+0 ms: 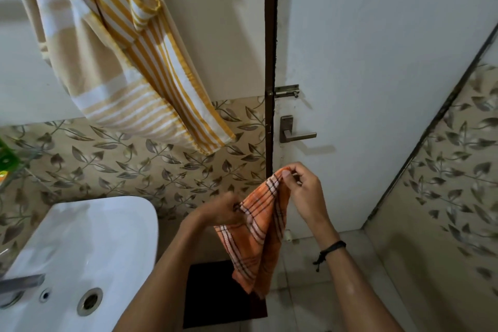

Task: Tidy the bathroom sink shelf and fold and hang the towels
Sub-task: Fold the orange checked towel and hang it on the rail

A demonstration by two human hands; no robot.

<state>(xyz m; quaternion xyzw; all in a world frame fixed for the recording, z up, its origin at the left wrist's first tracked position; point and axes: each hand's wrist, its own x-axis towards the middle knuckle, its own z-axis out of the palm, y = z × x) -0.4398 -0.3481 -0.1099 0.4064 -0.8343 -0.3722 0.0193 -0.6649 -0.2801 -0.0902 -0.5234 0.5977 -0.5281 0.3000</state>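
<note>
A small orange checked towel hangs between my hands in front of the door. My right hand pinches its top corner with thumb and fingers. Lower and to the left, my left hand grips another edge of the cloth; this hand is blurred. Two larger towels hang on the wall above: a beige one with white bands and a yellow-and-white striped one draped over it.
The white sink with its drain and tap sits at lower left. A glass shelf with green items shows at the left edge. The white door has a handle and bolt. A dark mat lies on the floor.
</note>
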